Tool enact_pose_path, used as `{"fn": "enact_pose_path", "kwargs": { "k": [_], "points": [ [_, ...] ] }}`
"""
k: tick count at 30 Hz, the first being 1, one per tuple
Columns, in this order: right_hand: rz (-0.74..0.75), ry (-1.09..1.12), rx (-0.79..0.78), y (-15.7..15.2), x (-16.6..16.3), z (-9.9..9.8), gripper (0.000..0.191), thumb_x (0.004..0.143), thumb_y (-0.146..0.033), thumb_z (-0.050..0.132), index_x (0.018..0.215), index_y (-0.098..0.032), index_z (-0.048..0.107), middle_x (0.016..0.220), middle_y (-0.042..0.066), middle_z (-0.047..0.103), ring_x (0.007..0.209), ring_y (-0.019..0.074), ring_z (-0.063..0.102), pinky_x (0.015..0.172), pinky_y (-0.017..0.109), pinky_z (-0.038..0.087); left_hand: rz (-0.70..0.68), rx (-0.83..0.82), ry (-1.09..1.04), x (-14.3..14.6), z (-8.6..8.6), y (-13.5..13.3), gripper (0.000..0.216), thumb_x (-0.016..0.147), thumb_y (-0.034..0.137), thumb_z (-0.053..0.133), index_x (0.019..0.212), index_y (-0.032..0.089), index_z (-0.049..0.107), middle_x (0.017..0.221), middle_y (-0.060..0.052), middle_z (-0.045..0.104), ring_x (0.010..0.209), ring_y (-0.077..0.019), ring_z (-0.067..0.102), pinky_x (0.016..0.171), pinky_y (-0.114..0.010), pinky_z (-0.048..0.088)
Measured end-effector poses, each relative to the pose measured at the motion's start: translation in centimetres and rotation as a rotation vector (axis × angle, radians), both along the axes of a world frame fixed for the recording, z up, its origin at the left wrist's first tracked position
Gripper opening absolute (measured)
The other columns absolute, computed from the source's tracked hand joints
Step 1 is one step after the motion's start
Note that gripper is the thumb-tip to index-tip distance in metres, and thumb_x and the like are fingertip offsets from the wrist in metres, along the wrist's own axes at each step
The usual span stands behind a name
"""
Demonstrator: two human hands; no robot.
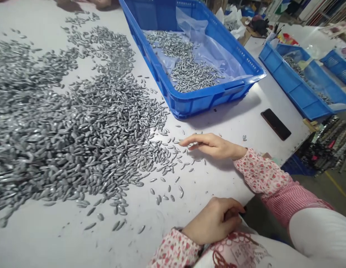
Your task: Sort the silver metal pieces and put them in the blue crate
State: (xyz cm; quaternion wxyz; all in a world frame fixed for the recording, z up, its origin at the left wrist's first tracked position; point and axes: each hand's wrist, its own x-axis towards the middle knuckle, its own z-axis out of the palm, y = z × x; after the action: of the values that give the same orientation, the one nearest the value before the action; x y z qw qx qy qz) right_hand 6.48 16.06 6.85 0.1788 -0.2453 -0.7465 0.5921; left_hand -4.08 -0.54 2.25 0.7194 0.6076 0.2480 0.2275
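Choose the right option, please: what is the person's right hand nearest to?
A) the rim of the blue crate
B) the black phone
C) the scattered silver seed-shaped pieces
C: the fingertips of the right hand reach the edge of the silver seed-shaped pieces spread on the table.

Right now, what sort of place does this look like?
Likely a workshop or factory floor: a white worktable spread with masses of small silver-grey oval pieces, and blue perforated plastic crates lined with clear plastic.
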Motion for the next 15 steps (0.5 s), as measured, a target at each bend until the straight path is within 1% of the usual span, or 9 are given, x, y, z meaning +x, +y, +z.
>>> {"fn": "enact_pose_path", "kwargs": {
  "k": [3, 6, 8, 11, 13, 15],
  "points": [
    [0.033, -0.051, -0.065, -1.0, -0.1, -0.1, 0.051, 0.085, 0.0, 0.04, 0.13, -0.019, 0.055, 0.137, 0.007, 0.057, 0.122, 0.0163, 0.055, 0.103, 0.037, 0.048, 0.019, 0.206, 0.052, 0.2, -0.4, -0.1, 0.023, 0.088, 0.014, 0.055, 0.108, 0.015, 0.065, 0.079, 0.0, 0.064, 0.068, -0.0124, 0.058, 0.068, -0.021, 0.046],
    [0.002, -0.053, -0.129, -1.4, 0.1, -0.4, 0.038, 0.095, -0.012, 0.044, 0.131, -0.019, 0.053, 0.139, 0.009, 0.055, 0.117, 0.0162, 0.056, 0.098, 0.034, 0.049, 0.074, 0.504, 0.13, 0.4, -1.1, -0.3, 0.019, 0.094, 0.019, 0.051, 0.106, 0.015, 0.064, 0.084, -0.003, 0.067, 0.076, -0.015, 0.062, 0.073, -0.024, 0.048],
    [-0.08, -0.033, -0.129, -1.3, 0.6, -0.6, 0.032, 0.099, -0.02, 0.045, 0.129, -0.019, 0.056, 0.137, 0.008, 0.056, 0.119, 0.0167, 0.055, 0.099, 0.035, 0.048, 0.132, 0.731, 0.198, 0.5, -1.5, -0.5, 0.018, 0.097, 0.021, 0.047, 0.101, 0.014, 0.064, 0.079, -0.003, 0.065, 0.072, -0.016, 0.06, 0.067, -0.026, 0.046],
    [-0.217, 0.036, -0.143, -1.2, 1.8, -0.9, 0.028, 0.1, -0.024, 0.045, 0.123, -0.019, 0.06, 0.132, 0.008, 0.06, 0.121, 0.017, 0.054, 0.102, 0.037, 0.047, 0.245, 1.037, 0.28, 0.5, -1.7, -0.5, 0.02, 0.097, 0.017, 0.047, 0.083, 0.014, 0.06, 0.066, -0.001, 0.057, 0.061, -0.0157, 0.053, 0.055, -0.028, 0.038],
    [-0.277, 0.103, -0.192, -1.5, 2.6, -1.2, 0.026, 0.101, -0.025, 0.045, 0.119, -0.019, 0.062, 0.129, 0.009, 0.061, 0.121, 0.0167, 0.055, 0.103, 0.038, 0.047, 0.318, 1.169, 0.305, 0.4, -1.4, -0.4, 0.022, 0.096, 0.015, 0.051, 0.075, 0.016, 0.056, 0.062, 0.001, 0.053, 0.058, -0.0149, 0.049, 0.052, -0.029, 0.034],
    [-0.289, 0.14, -0.285, -2.1, 3.1, -1.4, 0.025, 0.101, -0.027, 0.045, 0.118, -0.019, 0.062, 0.13, 0.01, 0.061, 0.114, 0.0159, 0.059, 0.098, 0.037, 0.05, 0.395, 1.258, 0.32, 0.2, -1.0, -0.2, 0.022, 0.094, 0.015, 0.056, 0.072, 0.016, 0.054, 0.061, 0.002, 0.05, 0.056, -0.014, 0.046, 0.051, -0.03, 0.032]
  ]
}}
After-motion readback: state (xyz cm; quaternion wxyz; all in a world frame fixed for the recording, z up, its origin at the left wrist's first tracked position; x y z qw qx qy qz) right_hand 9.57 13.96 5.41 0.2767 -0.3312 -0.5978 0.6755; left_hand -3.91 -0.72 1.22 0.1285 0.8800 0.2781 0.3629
